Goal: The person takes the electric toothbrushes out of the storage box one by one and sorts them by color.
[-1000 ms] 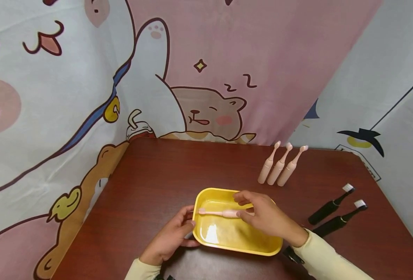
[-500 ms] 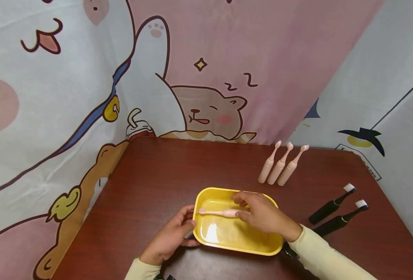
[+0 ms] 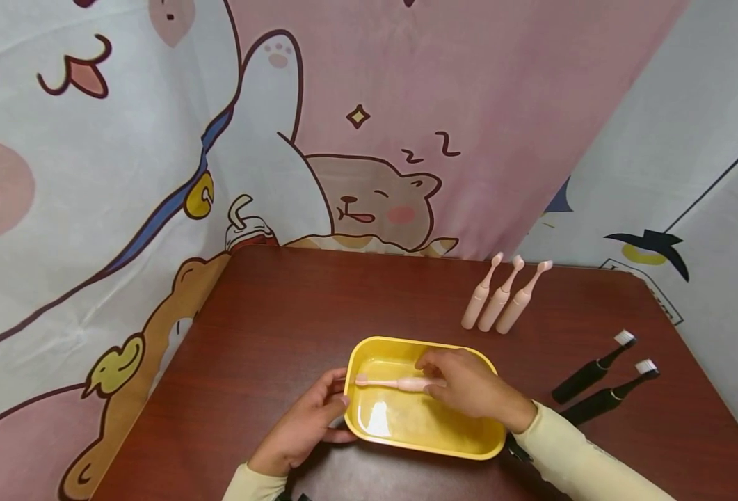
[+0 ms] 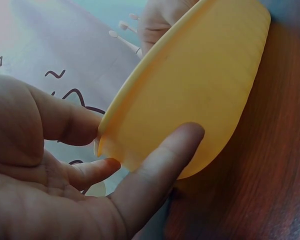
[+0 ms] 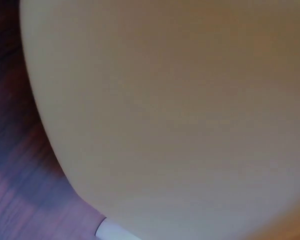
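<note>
A pink electric toothbrush [image 3: 400, 383] lies lengthwise in the yellow tray [image 3: 431, 454], its brush head toward the tray's left end. My right hand [image 3: 471, 386] reaches into the tray and grips the handle's right end, which the fingers partly hide. With my left hand [image 3: 302, 424] I hold the tray's left end. The left wrist view shows one fingertip at the rim and another finger [image 4: 162, 165] along the outer wall of the tray [image 4: 190, 85]. A blurred outer side of the tray [image 5: 155, 115] fills most of the right wrist view.
Three pink electric toothbrushes [image 3: 497, 299] stand in a row behind the tray on the dark red-brown table [image 3: 293, 299]. Two black electric toothbrushes [image 3: 584, 379] stand to the right, near my right forearm. A cartoon-printed cloth [image 3: 381, 139] hangs along the table's back and left edges.
My right hand has moved slightly left and lower, its fingers now closer about the toothbrush handle. The left hand and the tray stay almost in place.
</note>
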A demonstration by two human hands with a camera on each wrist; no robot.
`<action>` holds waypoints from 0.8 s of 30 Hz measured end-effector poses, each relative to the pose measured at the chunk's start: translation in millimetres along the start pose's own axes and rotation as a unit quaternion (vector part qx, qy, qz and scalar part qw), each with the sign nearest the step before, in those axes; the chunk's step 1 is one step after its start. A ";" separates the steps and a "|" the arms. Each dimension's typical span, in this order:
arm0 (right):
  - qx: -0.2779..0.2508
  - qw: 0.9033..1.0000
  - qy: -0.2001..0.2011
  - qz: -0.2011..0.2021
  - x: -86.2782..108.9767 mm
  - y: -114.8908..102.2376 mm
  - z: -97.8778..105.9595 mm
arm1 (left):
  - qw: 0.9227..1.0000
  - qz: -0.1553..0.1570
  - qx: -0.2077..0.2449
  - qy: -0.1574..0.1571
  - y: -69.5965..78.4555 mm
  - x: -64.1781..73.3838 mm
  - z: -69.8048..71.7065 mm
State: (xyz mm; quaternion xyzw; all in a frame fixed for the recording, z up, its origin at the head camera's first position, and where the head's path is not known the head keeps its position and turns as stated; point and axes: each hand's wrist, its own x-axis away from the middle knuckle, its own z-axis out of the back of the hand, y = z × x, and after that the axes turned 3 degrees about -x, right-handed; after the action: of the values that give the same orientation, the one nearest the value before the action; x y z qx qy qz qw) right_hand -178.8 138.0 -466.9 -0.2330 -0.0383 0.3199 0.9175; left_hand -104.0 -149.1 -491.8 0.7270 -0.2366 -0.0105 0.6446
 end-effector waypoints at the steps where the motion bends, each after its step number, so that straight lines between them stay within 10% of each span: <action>1: 0.006 1.000 0.001 0.002 -0.7 0.3 0.1 | 1.000 -0.001 -0.001 0.001 0.6 -0.1 0.1; 24: 0.039 0.996 -0.061 0.060 3.4 -3.9 -4.5 | 1.000 -0.008 0.000 -0.001 -3.5 1.4 0.5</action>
State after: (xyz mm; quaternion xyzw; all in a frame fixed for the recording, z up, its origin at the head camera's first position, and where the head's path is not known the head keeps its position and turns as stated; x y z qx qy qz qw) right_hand -172.9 135.6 -469.5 -0.1790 -0.0675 0.3895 0.9009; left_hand -101.8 -149.9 -494.8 0.7290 -0.2310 -0.0164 0.6441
